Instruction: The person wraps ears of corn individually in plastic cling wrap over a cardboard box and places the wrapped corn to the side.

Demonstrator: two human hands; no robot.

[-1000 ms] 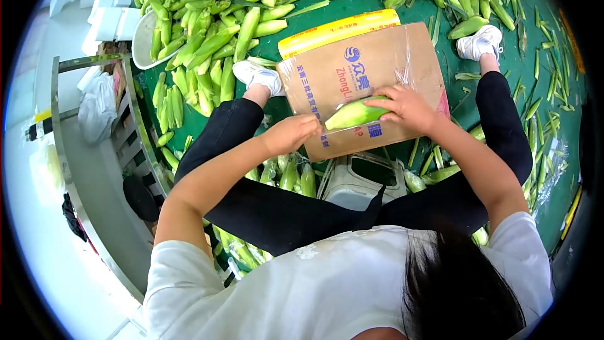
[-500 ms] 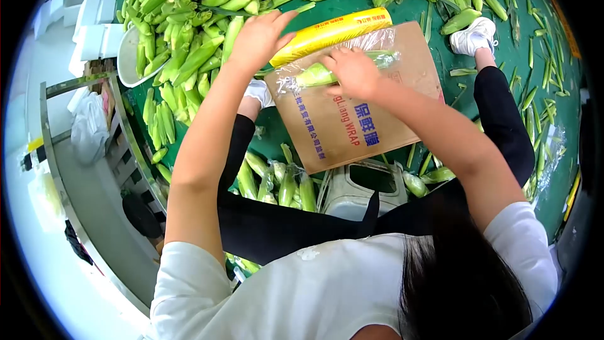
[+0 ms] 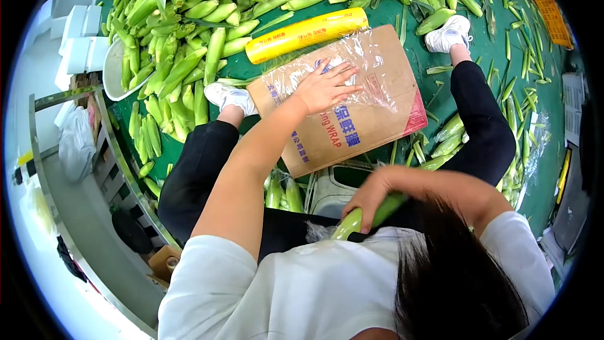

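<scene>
My left hand (image 3: 326, 87) lies palm down with fingers spread on clear film (image 3: 371, 66) that covers the upper part of a cardboard box (image 3: 314, 145). Close to my lap, my right hand (image 3: 370, 200) is wrapped round a green corn cob (image 3: 350, 223), with some clear wrap bunched at the cob's lower left end. A yellow roll of film (image 3: 307, 34) lies along the far edge of the box.
A large heap of corn (image 3: 182, 44) covers the green floor (image 3: 478, 82) beyond the box. Wrapped cobs (image 3: 283, 194) lie near my legs. A metal frame (image 3: 47, 170) stands at left, an orange crate (image 3: 548, 16) at far right.
The corn cob has moved from the film on the box down to my lap in my right hand. My left hand has come down from the roll onto the film.
</scene>
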